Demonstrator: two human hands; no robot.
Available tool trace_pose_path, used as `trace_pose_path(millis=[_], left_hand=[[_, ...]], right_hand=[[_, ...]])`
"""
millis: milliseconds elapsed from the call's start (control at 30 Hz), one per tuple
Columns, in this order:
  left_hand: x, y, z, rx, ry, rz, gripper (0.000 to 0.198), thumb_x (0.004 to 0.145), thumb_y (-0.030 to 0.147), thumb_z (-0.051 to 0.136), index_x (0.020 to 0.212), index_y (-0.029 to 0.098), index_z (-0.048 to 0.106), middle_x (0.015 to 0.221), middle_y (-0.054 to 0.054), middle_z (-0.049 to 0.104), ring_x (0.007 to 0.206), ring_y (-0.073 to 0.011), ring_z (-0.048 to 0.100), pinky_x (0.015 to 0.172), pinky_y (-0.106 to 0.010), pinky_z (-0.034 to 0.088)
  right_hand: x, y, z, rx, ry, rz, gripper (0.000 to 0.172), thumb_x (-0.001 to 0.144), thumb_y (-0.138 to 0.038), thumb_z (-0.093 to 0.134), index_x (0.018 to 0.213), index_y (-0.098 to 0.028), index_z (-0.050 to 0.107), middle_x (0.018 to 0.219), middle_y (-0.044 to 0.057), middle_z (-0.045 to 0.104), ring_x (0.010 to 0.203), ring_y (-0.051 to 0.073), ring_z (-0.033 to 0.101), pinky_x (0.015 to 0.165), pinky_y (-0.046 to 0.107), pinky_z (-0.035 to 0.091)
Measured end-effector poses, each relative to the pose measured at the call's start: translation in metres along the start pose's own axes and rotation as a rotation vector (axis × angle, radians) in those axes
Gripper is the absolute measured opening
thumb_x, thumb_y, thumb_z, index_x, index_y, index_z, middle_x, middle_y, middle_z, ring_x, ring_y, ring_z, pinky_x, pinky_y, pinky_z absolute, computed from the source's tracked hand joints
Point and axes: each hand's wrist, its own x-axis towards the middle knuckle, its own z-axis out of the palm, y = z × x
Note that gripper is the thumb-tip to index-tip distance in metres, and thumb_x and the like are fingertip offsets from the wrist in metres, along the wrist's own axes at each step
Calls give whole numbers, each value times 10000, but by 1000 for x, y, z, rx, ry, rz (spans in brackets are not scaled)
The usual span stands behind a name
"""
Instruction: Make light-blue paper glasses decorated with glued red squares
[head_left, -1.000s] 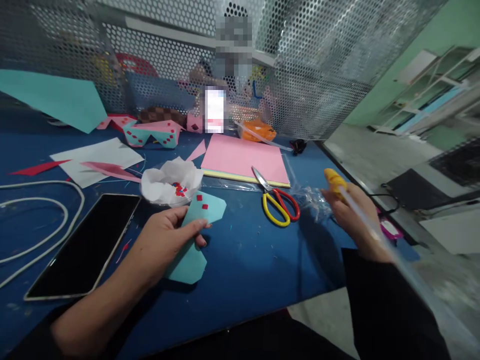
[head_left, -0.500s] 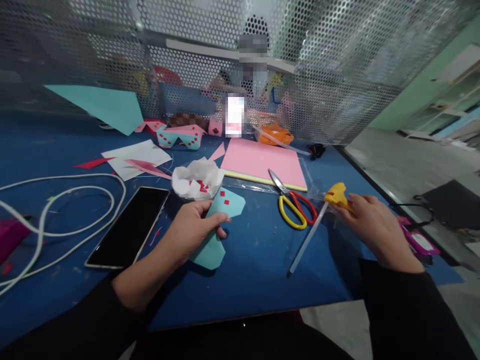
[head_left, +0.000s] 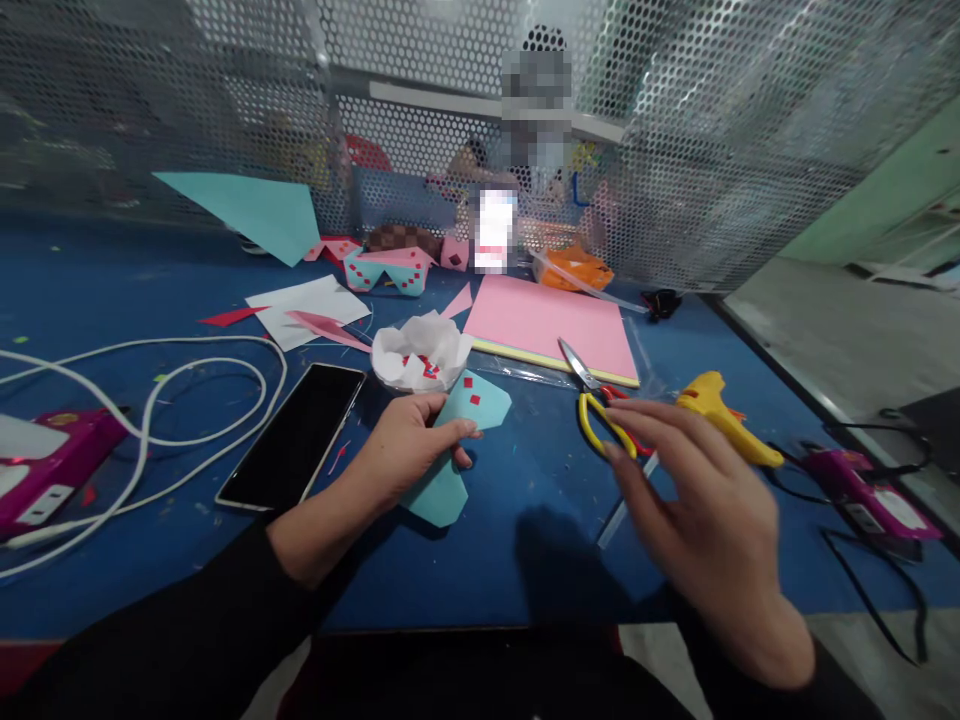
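Left hand (head_left: 409,450) pinches teal folded paper (head_left: 484,405) on table (head_left: 525,480), left of scissors (head_left: 590,392). Right hand (head_left: 697,510) open, empty, hovering just this side of scissors. Paper likely light, thin, easily creased: grip folded edge, gently.

The widest bare stretch of the blue table (head_left: 525,490) lies between the left hand (head_left: 409,450) and the right hand (head_left: 705,510). A phone (head_left: 296,435) and loops of white cable (head_left: 187,400) crowd the left; scissors (head_left: 600,405) and a yellow glue gun (head_left: 724,415) (its stick (head_left: 613,518) seems to run under the right hand) crowd the right. Farther back, tissue (head_left: 420,350), pink sheets (head_left: 551,325) and the perforated screen (head_left: 675,150) close it off.
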Motion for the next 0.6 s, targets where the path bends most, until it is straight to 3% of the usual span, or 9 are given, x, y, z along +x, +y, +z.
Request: trace_pose_path(millis=[133,300,600], left_hand=[[-2,2,0,-14,5,-2,127,713,250,741,784,159,687,503,7,651,380,-92,512,401,-194,425],[-2,4,1,4,3,-11,96,724,224,720,783,158,681,486,14,646,365,-87,509,401,-187,428],[-3,4,0,24,7,38,140,748,251,723,840,148,699,513,4,664,398,-90,525,414,-182,419]], right_hand=[[8,-22,25,140,-40,-83,228,944,-186,582,1166,-201,630,1134,114,718,1040,253,677,884,440,566],[9,-22,50,173,-1,-56,185,939,-151,573,1103,-202,642,1085,100,727,998,244,683,860,434,561],[5,-23,66,74,126,-185,242,880,-60,568,1092,-167,611,1025,131,723,943,248,676,809,413,548]])
